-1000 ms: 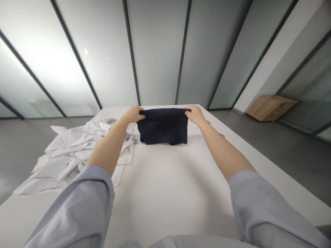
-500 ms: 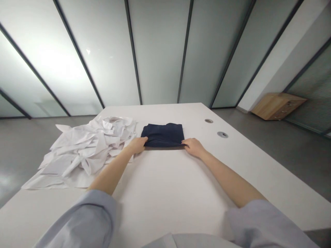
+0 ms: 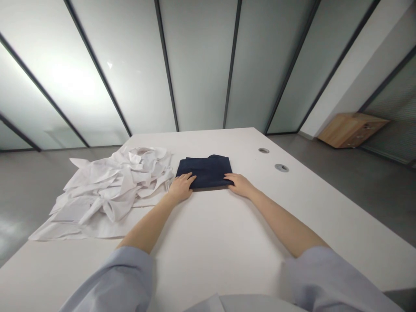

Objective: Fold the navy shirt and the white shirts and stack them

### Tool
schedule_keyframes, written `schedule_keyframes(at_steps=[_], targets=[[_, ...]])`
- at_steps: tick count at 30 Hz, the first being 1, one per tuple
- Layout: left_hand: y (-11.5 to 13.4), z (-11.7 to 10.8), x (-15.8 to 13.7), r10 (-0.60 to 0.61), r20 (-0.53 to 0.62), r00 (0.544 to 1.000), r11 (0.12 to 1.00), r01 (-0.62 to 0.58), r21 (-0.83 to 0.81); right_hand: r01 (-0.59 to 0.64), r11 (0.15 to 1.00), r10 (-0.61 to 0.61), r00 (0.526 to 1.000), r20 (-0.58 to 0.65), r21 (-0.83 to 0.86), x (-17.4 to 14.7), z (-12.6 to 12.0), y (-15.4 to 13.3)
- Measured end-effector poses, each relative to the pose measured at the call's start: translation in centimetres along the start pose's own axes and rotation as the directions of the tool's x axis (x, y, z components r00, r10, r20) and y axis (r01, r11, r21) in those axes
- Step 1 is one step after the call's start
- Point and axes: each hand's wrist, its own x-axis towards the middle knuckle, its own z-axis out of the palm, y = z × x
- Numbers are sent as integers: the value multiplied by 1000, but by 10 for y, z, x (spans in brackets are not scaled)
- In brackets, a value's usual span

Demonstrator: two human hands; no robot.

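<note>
A folded navy-blue cloth or garment (image 3: 208,171) lies in a flat rectangle on the white table (image 3: 214,242); its exact kind does not show. My left hand (image 3: 181,188) rests on its near left corner, fingers spread over the top. At the near right corner is my right hand (image 3: 241,185), its fingers stretched over the fabric and the thumb by the near edge. Neither hand appears to pinch the fabric. Left of the cloth spreads a crumpled heap of white garments (image 3: 107,190), close to my left hand.
Two round cable holes, a farther grommet (image 3: 263,151) and a nearer grommet (image 3: 281,167), sit in the table's right side. A wooden drawer cabinet (image 3: 352,130) stands on the floor at right. Frosted glass panels (image 3: 198,65) rise behind the table.
My left hand has let go of the near left corner and moved right onto the cloth's top, fingers spread. My right hand's pinch has loosened into fingers laid on the fabric.
</note>
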Motion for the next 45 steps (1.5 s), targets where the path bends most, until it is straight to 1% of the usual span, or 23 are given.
schedule_keyframes(at_steps=[4,7,10,13,15,18,20,21,22,24,26,27,29,32,34,35,37,38,40,43,45], targets=[[-10,5,-3,-20,1,1000,998,20,-54,-29,997,30,1000,-1,69,-3,2,7],[-13,6,-3,-44,-15,999,996,43,-83,-74,988,76,997,-7,137,-2,1,7],[-16,6,-2,-153,-36,988,982,147,-117,-145,967,157,987,-43,210,-1,-1,6],[-21,4,-1,-295,-23,955,940,286,-188,-189,944,215,974,-72,269,-1,-3,6],[-26,2,1,-358,-23,933,900,339,-274,-181,931,219,972,-89,316,-1,-5,7],[-33,1,1,-446,-86,891,815,364,-451,-156,930,202,974,-106,333,-1,-6,9],[-39,2,1,-480,-121,869,762,345,-548,-116,952,154,981,-116,285,-2,-4,13],[-43,4,1,-467,-126,875,753,319,-576,-87,965,120,985,-122,247,-2,-3,16],[-46,6,1,-428,-125,895,759,281,-587,-59,977,87,988,-127,204,-2,-2,19],[-54,9,0,-291,-116,950,804,177,-568,-33,992,48,991,-125,118,-2,1,25],[-60,12,-1,-168,-120,978,855,84,-512,-46,997,52,993,-107,56,-2,4,30],[-63,13,-1,-134,-129,983,874,55,-483,-55,998,59,993,-98,43,-2,4,32],[-65,14,0,-111,-151,982,894,32,-448,-63,996,68,993,-95,55,-3,4,32],[-64,13,1,-126,-168,978,880,31,-475,-56,985,78,988,-132,163,-2,2,27],[-63,13,2,-203,-179,963,814,65,-577,-63,963,110,979,-170,262,-2,-1,22],[-62,13,2,-264,-167,950,756,97,-647,-74,949,135,974,-183,307,-2,-2,19],[-62,15,1,-381,-103,919,606,164,-779,-108,921,192,962,-195,375,-1,-4,13],[-62,16,1,-420,-70,905,534,184,-826,-126,909,217,957,-193,397,-1,-5,10],[-62,17,2,-452,-51,891,429,167,-888,-162,890,260,948,-184,426,-1,-7,6],[-61,17,4,-456,-85,886,335,83,-939,-218,861,337,921,-195,459,0,-7,5],[-60,17,7,-461,-110,881,328,54,-943,-241,846,384,894,-230,476,0,-6,6]])
